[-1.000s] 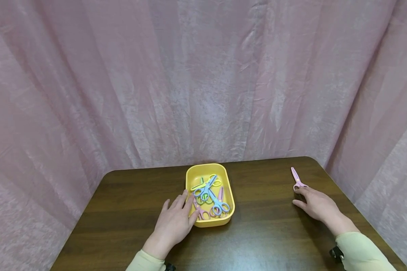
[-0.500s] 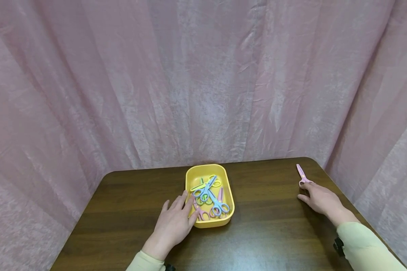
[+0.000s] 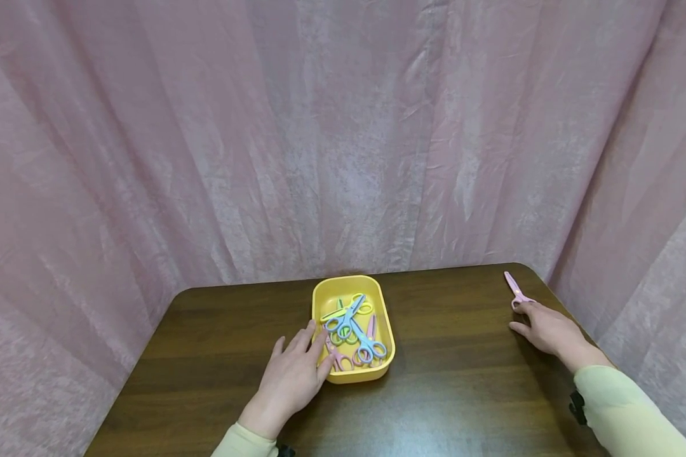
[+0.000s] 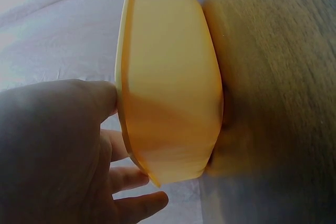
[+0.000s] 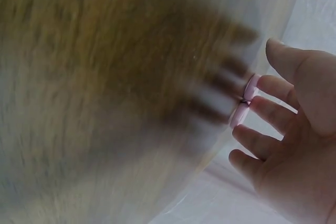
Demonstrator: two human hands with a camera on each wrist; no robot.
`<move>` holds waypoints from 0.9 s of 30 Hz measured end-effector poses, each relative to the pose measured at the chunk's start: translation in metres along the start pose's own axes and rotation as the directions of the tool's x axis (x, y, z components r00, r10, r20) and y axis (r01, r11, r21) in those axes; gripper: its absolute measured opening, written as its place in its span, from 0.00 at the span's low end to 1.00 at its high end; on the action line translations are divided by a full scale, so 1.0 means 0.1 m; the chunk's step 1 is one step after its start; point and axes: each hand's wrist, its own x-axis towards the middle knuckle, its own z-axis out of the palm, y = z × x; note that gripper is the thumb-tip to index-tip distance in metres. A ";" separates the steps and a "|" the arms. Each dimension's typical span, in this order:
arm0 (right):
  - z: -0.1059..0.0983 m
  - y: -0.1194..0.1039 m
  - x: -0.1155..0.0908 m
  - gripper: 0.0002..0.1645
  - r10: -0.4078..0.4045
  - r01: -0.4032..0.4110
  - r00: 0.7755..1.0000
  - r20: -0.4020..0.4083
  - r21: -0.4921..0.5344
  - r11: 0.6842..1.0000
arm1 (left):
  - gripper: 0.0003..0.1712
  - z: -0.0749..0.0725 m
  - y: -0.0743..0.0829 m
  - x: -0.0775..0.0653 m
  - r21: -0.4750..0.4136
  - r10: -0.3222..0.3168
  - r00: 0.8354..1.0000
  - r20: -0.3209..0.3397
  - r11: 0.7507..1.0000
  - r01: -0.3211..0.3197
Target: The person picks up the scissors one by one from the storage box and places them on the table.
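Scissors, pink, just ahead of the right hand, blades pointing away from it and slightly to its left, loops at its fingertips. They look flat on the table. Should handle light and stiff: plastic by the look of it, smooth, so apt to skid under a push; not very fragile, I judge. Slim blades offer little to pinch; best hold is probably the loops, or the pivot just beyond them, thumb against one side and index against the other. A grip on one loop alone could let the blades swing apart. Right hand's pose: palm down, forearm slanting in from the near right, pale sleeve behind the wrist. Fingers nearly straight and a little spread, tips touching the loops in the wrist view; thumb stands clear, so nothing gripped. The left hand is well off to the left, also palm down, fingers long and parted, grasping nothing; thumb lies at the near rim of the box, index reaching just over its side. Box, yellow, sits ahead and to the right of that hand, looks thin-walled and rigid. Inside it, close by the left fingertips, a pile of blue, yellow, green and pink pairs, crossed over one another
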 end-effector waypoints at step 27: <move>-0.03 0.30 0.20 0.30 -0.008 0.007 1.000 0.021 0.013 1.000 | 0.34 -0.01 0.00 -0.01 0.005 0.025 0.999 -0.043 1.000 -0.024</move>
